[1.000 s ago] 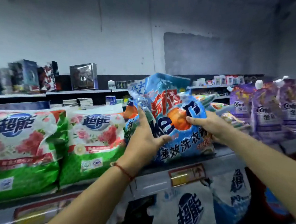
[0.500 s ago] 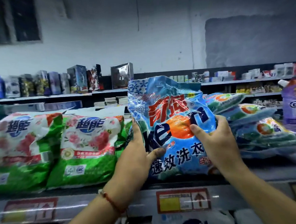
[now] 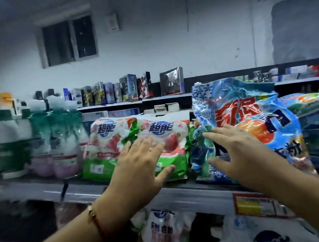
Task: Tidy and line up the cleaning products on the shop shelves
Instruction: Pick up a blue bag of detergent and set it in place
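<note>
2 hands reach the shelf [image 3: 188, 193]: left hand [image 3: 139, 167], fingers spread, lies against a green-and-white bag [image 3: 165, 139]; right hand [image 3: 240, 153], also spread, presses the upright blue bag [image 3: 249, 118] beside it.

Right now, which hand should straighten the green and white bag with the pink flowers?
Probably the left hand. It is open and already spread in front of the flowered bag. The right hand is open over the blue bag beside it, farther right.
</note>
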{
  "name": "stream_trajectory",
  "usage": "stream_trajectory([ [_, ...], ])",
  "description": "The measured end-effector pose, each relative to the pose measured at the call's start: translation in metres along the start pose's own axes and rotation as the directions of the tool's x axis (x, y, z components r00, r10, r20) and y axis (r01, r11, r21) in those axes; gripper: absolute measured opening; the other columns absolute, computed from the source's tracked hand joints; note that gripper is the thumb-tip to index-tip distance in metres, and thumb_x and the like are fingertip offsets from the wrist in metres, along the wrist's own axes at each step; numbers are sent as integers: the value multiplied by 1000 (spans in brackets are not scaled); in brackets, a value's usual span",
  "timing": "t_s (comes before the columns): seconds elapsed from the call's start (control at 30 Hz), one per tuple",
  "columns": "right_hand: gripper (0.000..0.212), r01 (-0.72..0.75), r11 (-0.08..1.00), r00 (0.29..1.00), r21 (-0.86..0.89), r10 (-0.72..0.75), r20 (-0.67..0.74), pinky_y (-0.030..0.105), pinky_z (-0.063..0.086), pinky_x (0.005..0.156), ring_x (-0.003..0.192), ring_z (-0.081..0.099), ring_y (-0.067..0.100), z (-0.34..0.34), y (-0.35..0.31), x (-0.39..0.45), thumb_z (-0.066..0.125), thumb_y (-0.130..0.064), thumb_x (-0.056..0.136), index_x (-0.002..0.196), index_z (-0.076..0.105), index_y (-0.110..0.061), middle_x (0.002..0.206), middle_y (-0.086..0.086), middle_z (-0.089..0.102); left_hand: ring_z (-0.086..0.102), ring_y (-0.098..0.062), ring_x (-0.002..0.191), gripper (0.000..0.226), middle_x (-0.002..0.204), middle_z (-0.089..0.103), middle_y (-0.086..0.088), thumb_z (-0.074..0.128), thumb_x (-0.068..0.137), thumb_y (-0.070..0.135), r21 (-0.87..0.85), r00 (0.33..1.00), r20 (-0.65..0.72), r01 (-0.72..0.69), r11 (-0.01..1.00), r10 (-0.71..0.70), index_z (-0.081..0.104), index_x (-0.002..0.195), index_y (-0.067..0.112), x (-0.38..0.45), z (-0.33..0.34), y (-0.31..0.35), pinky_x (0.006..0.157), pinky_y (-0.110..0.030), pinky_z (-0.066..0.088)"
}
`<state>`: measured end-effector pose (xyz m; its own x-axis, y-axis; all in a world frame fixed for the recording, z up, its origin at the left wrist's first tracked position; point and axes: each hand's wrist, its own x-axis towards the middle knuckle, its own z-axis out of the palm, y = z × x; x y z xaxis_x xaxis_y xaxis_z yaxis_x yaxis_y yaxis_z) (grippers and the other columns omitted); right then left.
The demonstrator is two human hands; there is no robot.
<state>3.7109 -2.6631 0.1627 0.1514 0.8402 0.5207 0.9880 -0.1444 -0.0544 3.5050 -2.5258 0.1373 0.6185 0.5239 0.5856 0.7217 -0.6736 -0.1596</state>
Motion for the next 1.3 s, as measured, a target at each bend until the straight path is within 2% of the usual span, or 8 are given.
stream_trajectory([
  [0.1, 72, 113, 989, 985, 94, -124, 118, 32, 14, 125, 150, 19, 8, 11, -73, 28, 58, -53, 94, 156, 26, -38, 161, -16, 26, 54, -27, 130, 76, 139, 60, -4, 28, 86, 73, 17, 996, 23, 83, 996, -83, 57, 140, 26, -30, -13, -69, 110, -47, 42],
  [0.23, 69, 213, 963, 959, 164, -238, 155, 29, 23, 121, 146, 29, 9, 32, -163, 62, 60, -50, 94, 155, 30, -36, 159, -14, 33, 40, -17, 141, 90, 153, 44, 6, 11, 79, 79, 78, 979, 82, 179, 981, -186, 39, 151, 34, -75, -30, -162, 117, -37, 32],
  [0.4, 71, 373, 904, 905, 207, -404, 134, 27, 29, 117, 143, 37, 12, 72, -326, 117, 64, -51, 91, 153, 36, -30, 157, -7, 39, 32, -14, 147, 72, 161, 33, 5, 34, 94, 74, 169, 922, 137, 339, 926, -363, 31, 155, 35, -162, -59, -317, 118, -32, 29],
  [0.67, 72, 462, 811, 828, 358, -540, 154, 29, 30, 118, 145, 34, 14, 125, -536, 160, 64, -50, 91, 154, 34, -32, 161, -8, 33, 41, -14, 140, 68, 155, 40, 10, 39, 95, 70, 211, 847, 141, 479, 852, -512, 34, 153, 35, -263, -93, -483, 111, -32, 37],
  [0.87, 71, 476, 763, 783, 438, -594, 183, 30, 33, 115, 142, 38, 12, 155, -628, 193, 67, -52, 89, 151, 37, -36, 158, -11, 36, 38, -13, 143, 69, 159, 35, 11, 38, 95, 71, 205, 786, 127, 576, 791, -606, 33, 154, 36, -302, -93, -566, 112, -33, 37],
  [1.07, 71, 485, 719, 740, 498, -641, 204, 28, 28, 115, 143, 34, 9, 216, -693, 222, 64, -53, 91, 153, 32, -40, 159, -17, 32, 41, -11, 140, 67, 157, 37, 14, 40, 95, 70, 196, 734, 148, 635, 747, -662, 35, 153, 38, -322, -58, -629, 110, -30, 39],
  [1.2, 72, 462, 694, 726, 552, -654, 213, 31, 34, 115, 138, 38, 10, 266, -728, 251, 63, -57, 89, 152, 32, -41, 154, -20, 36, 40, -10, 140, 65, 157, 38, 14, 40, 95, 69, 232, 721, 163, 635, 736, -673, 34, 153, 38, -318, -29, -677, 110, -27, 37],
  [1.3, 73, 462, 678, 714, 572, -666, 214, 34, 26, 120, 144, 29, 9, 305, -754, 272, 60, -60, 90, 153, 27, -43, 158, -21, 28, 39, -9, 141, 66, 158, 36, 15, 39, 95, 69, 243, 697, 194, 648, 722, -690, 33, 154, 39, -312, -7, -718, 112, -28, 36],
])
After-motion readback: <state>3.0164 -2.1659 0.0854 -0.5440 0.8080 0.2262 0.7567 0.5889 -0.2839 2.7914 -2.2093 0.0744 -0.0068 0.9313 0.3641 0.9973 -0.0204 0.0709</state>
